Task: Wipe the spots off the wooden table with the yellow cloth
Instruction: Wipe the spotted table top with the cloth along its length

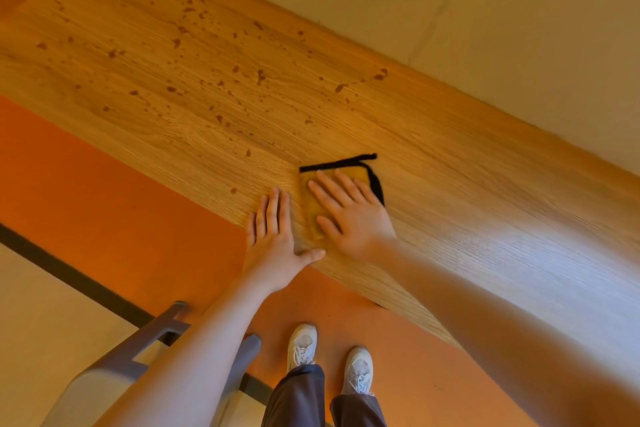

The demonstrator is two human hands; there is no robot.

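A long wooden table (pixel 450 163) runs diagonally through the view. Several dark brown spots (pixel 221 80) speckle its left and middle part. A folded yellow cloth (pixel 313 215) with a black trim lies flat near the table's front edge. My right hand (pixel 349 215) presses on the cloth with straight, spread fingers and covers most of it. Just left of the cloth, my left hand (pixel 273 239) rests flat on the bare wood at the table's edge, its thumb stretched toward the cloth.
A grey chair (pixel 114 371) stands at the lower left, beside my left forearm. The floor is orange (pixel 104 191) by the table, with a dark strip and pale flooring further left. My white shoes (pixel 301 347) stand close to the table. A beige wall (pixel 450 10) lies behind it.
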